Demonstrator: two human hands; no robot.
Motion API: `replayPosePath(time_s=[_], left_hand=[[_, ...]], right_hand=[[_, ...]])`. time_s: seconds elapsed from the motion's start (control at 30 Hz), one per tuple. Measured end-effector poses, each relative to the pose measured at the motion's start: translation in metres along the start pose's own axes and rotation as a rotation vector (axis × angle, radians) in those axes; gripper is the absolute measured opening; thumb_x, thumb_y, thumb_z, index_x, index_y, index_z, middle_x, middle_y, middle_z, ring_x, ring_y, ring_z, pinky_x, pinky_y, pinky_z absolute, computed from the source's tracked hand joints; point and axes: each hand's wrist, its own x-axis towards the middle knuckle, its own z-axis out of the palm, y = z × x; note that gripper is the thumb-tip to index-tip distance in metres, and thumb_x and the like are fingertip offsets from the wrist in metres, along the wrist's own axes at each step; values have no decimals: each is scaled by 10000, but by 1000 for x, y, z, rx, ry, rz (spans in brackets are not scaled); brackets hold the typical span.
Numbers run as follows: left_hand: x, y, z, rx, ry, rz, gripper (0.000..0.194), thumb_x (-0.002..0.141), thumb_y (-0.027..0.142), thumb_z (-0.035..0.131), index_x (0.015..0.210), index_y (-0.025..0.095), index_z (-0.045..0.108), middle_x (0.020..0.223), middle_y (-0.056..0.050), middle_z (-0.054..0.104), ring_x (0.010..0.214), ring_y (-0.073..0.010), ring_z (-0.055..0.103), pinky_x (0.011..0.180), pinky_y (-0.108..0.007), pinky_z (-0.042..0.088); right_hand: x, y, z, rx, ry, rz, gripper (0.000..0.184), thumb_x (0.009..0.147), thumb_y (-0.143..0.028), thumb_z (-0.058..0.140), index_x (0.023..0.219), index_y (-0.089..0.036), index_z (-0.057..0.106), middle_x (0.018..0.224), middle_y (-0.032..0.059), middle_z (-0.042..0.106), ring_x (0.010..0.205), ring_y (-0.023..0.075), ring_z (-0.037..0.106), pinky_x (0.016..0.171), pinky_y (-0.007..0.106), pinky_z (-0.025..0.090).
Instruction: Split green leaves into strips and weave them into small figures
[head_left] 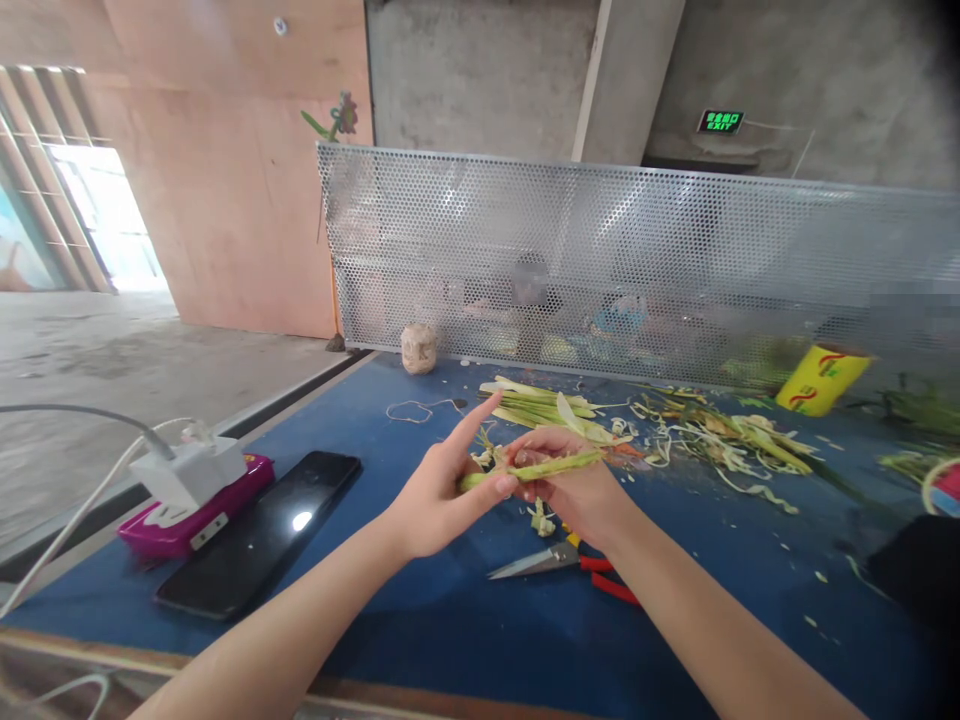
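A yellow-green strip of plant leaf (559,465), rough and plaited-looking, is stretched between my two hands above the blue table. My left hand (442,490) pinches its left end under the thumb, while the index finger points up and away. Curled fingers of my right hand (577,480) grip the same strip near its middle, and some fingertips are hidden behind it. Below the right hand lies a pair of scissors (544,562) with red handles, blades pointing left. Just beyond both hands is a bundle of pale green leaf strips (525,403).
At left a black phone (262,535) lies beside a magenta power strip (199,510) with white chargers. Leaf scraps (720,440) cover the right. A perforated metal screen (525,260) closes the back, near a wrapped roll (418,349) and a yellow cylinder (821,380).
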Motion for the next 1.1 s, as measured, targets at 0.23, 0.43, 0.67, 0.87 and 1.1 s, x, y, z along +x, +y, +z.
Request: replayPosePath(time_s=[0.23,0.43,0.67,0.87,1.1], left_hand=[[1,2,-7,158,-209,-50,812,796,411,512,1399,136,42,493,93,377,412,-55,278,388,-168,208],[2,6,-7,150,-256,-93,793,805,400,498,1400,135,45,483,100,386,407,-50,271,380,-153,202],[2,9,-7,115,-245,-139,811,782,386,533,1398,127,74,469,113,321,420,-55,247,381,-158,180],[2,11,-8,156,-268,-169,795,787,394,531,1398,140,91,465,112,306,418,-57,253,387,-166,177],[2,10,-8,112,-262,-123,761,797,385,517,1395,143,115,485,101,332,428,-56,259,394,-157,192]], right_hand=[[-2,-6,-6,-10,-98,250,185,590,-226,765,732,-153,673,587,-9,652,523,72,599,525,180,487],[-6,-14,-3,-199,-143,196,99,622,-190,737,667,-138,667,590,-2,657,469,74,598,454,166,479],[-5,-19,-10,-302,-239,172,114,688,-272,687,753,-183,716,672,35,689,617,139,651,599,276,533],[-3,-18,-14,-368,-233,146,103,636,-237,729,731,-200,721,756,31,697,691,127,635,639,247,505],[-3,-10,-9,-100,-218,185,68,649,-213,726,658,-162,680,626,-10,641,540,66,587,533,176,472]])
